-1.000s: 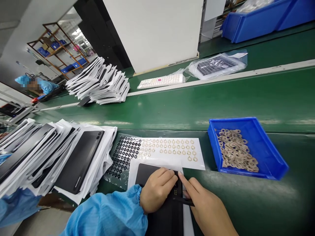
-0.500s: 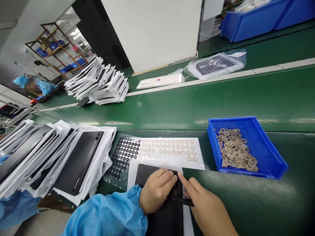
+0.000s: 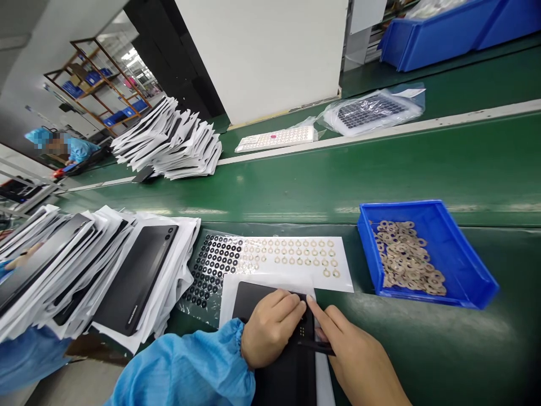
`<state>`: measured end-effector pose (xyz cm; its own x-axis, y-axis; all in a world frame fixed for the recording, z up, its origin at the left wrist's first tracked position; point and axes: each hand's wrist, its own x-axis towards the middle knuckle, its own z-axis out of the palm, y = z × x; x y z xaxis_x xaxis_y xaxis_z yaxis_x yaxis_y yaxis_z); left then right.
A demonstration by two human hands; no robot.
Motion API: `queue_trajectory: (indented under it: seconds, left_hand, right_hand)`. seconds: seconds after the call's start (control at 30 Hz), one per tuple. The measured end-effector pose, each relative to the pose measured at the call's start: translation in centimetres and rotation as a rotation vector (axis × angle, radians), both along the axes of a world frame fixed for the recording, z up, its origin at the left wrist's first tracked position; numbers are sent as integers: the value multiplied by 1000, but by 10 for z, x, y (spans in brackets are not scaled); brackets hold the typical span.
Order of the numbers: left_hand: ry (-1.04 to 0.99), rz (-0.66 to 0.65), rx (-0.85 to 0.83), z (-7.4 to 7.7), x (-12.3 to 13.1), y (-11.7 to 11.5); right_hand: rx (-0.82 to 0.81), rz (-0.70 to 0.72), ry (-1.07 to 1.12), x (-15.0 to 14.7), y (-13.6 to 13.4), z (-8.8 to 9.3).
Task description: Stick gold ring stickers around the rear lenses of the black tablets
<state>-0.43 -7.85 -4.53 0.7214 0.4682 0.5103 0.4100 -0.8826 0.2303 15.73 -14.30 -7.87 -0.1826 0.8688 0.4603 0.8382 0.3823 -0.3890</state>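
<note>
A black panel (image 3: 283,375) lies on white paper at the bottom centre. My left hand (image 3: 273,327), in a blue sleeve, rests on its upper part, fingers bent and pressed together near the top right corner; what they pinch, if anything, is hidden. My right hand (image 3: 349,344) is at the panel's right edge, closed round a dark thin tool (image 3: 316,347), its index fingertip touching the corner beside my left fingertips. Behind the panel lie a sheet of black rings (image 3: 215,265) and a white sheet of pale rings (image 3: 313,254).
At the right stands a blue bin (image 3: 456,254) with many tan rings. On the left are stacked panels between papers (image 3: 135,276), with a co-worker's hand (image 3: 27,256) behind. Another stack (image 3: 169,141), bagged sheets (image 3: 372,113) and blue bins (image 3: 443,34) are farther back.
A co-worker's hand has come into view behind the left stack. My hands hold nearly the same pose on the panel; the view has shifted very slightly.
</note>
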Motion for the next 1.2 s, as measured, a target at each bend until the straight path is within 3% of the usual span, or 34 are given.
queue_trajectory:
  seconds: [0.63, 0.97, 1.2]
  left_hand:
    - [60, 47, -35, 1, 2, 0]
    - [-101, 92, -152, -9, -4, -4]
    - [-60, 80, -279, -2, 0, 6]
  right_hand:
    - [2, -9, -25, 1, 0, 1]
    - [36, -22, -40, 0, 1, 5]
    - [36, -18, -36, 0, 0, 3]
